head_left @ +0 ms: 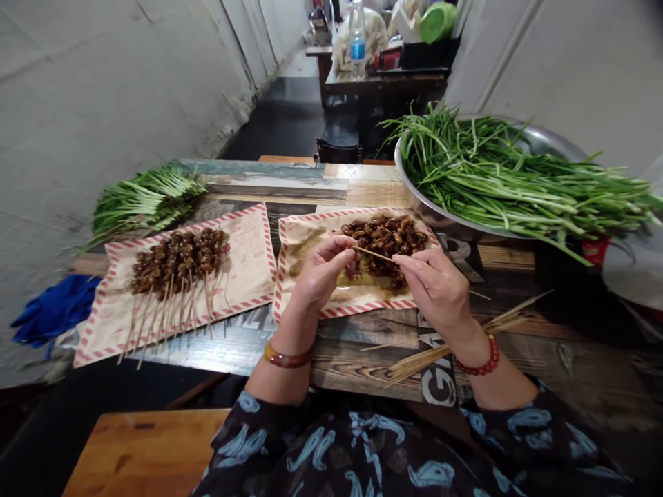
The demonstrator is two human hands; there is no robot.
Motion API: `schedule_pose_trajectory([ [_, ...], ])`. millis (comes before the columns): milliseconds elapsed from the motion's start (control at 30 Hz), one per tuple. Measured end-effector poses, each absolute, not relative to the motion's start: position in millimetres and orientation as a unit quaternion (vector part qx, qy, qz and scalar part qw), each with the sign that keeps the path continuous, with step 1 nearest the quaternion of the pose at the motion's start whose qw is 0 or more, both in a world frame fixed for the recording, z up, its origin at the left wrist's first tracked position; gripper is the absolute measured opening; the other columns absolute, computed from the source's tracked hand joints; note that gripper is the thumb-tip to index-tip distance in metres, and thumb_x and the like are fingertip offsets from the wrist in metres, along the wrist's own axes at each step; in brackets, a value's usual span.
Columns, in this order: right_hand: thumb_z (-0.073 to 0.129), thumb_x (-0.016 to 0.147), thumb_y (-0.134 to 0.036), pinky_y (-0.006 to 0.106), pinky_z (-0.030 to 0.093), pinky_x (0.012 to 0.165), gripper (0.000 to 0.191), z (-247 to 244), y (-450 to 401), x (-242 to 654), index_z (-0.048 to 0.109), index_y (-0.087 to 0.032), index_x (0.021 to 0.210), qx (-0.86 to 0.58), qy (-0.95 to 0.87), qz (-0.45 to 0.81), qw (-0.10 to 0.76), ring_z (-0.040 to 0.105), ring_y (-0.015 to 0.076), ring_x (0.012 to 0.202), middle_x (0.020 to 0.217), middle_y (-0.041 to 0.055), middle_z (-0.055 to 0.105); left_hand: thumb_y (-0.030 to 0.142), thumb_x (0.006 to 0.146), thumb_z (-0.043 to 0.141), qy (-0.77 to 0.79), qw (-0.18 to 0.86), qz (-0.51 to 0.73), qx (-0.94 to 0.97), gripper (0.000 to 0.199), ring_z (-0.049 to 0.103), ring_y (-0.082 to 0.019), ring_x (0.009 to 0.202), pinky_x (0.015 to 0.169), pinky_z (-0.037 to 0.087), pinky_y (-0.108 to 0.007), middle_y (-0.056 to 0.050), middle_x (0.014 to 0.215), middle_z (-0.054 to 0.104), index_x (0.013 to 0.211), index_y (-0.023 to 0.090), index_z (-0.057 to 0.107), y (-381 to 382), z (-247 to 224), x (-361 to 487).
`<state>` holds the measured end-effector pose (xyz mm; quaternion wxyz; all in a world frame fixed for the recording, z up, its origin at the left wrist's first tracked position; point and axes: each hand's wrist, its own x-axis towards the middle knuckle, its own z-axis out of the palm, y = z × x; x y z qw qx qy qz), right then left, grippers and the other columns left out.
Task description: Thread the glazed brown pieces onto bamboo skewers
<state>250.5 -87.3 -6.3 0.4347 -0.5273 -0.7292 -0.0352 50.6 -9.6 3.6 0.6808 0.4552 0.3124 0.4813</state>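
Note:
Between my hands a thin bamboo skewer (375, 254) is held nearly level above the right paper sheet. My right hand (438, 286) is closed in a pinch on its right end. At the other end, the fingertips of my left hand (327, 270) are pinched together around the tip; what they hold there is mostly hidden. Just behind lies a pile of glossy brown pieces (394, 236), which look like insect pupae, on an oil-stained, red-striped paper sheet (300, 266). To the left, filled skewers (179, 266) lie side by side on another striped sheet (248, 241).
Loose bamboo skewers (425, 360) lie by my right forearm. A steel basin (414, 193) heaped with long green chives (497, 176) stands at the right. Bundled greens (148, 200) and blue gloves (54, 310) are at the left. Behind is another table with a water bottle (357, 48).

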Motion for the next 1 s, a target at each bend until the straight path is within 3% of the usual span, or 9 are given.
schedule_pose_trajectory([
  [233,0.056,0.091,-0.014,0.025,0.051,0.071,0.032,-9.2,-87.9,250.9,0.068,-0.027,0.118,-0.529,-0.74,-0.036,0.414,0.062,0.0136,0.079,0.089,0.0041,0.065,0.031,0.066,0.081,0.306,0.703,0.459,0.449,0.025,0.052,-0.008,0.064,0.06,0.04,-0.021,0.001,0.076,0.061,0.086,0.018,0.07,-12.4,1.9,51.8],
  [433,0.058,0.091,-0.015,0.025,0.051,0.069,0.03,-10.3,-87.1,250.8,0.069,-0.028,0.116,-0.534,-0.719,-0.046,0.442,0.062,0.0136,0.077,0.088,0.0035,0.066,0.029,0.061,0.084,0.318,0.695,0.489,0.419,0.024,0.049,-0.007,0.066,0.06,0.039,-0.02,0.001,0.078,0.06,0.079,0.018,0.071,-10.4,0.2,52.9],
  [600,0.057,0.091,-0.016,0.026,0.052,0.069,0.031,-10.9,-87.4,250.5,0.069,-0.028,0.117,-0.544,-0.722,-0.037,0.426,0.062,0.0139,0.076,0.089,0.0039,0.066,0.028,0.064,0.082,0.3,0.73,0.483,0.378,0.024,0.05,-0.007,0.064,0.058,0.039,-0.019,0.001,0.074,0.057,0.08,0.018,0.067,-11.0,1.0,52.5],
  [767,0.057,0.091,-0.015,0.025,0.051,0.069,0.031,-9.4,-88.5,251.0,0.069,-0.027,0.116,-0.541,-0.729,-0.043,0.418,0.062,0.0133,0.077,0.09,0.0041,0.067,0.025,0.061,0.083,0.309,0.73,0.478,0.378,0.025,0.053,-0.008,0.069,0.061,0.041,-0.02,0.0,0.082,0.062,0.08,0.017,0.068,-11.4,-1.0,53.6],
  [1000,0.057,0.091,-0.015,0.024,0.05,0.069,0.032,-9.1,-88.4,252.4,0.068,-0.028,0.118,-0.532,-0.739,-0.038,0.411,0.062,0.0129,0.077,0.089,0.0034,0.066,0.023,0.064,0.082,0.293,0.747,0.47,0.37,0.023,0.051,-0.006,0.062,0.058,0.041,-0.019,0.002,0.073,0.059,0.082,0.017,0.07,-11.7,-3.9,53.0],
])
